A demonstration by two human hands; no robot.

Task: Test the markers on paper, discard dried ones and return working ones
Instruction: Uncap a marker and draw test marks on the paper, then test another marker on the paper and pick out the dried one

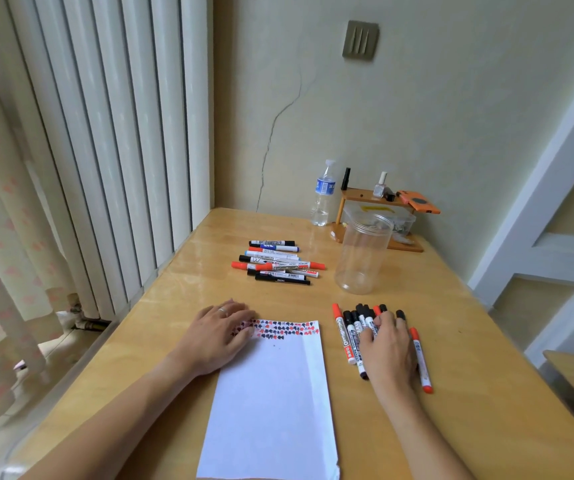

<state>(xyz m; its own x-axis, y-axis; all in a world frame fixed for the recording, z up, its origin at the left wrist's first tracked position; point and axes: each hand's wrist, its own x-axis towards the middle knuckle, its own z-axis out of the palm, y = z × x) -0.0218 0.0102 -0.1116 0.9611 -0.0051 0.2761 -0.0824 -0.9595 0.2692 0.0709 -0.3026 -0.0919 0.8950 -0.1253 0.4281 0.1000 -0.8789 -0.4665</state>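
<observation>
A loose bunch of red- and black-capped whiteboard markers (360, 336) is lying on the pale wooden table (469, 358), just right of a white sheet of paper (271, 393). The right hand (387, 344) is resting over this bunch with fingers curling onto the barrels; whether it is actually gripping one, I cannot tell. The left hand (221, 332) is lying flat with relaxed fingers, pressing the sheet's far left corner. Rows of small red and black test marks (282, 329) are filling the sheet's top edge, so testing seems well along. A second pile of capped markers (277, 263) is lying farther back, well apart, and which pile is the dried one cannot be told. Right of that pile, a clear round plastic jar (363, 254) is standing open with nothing visible inside, so returning appears undone. Behind it, a small wooden shelf (370, 195) is holding little bottles, beside a clear water bottle (323, 195).
</observation>
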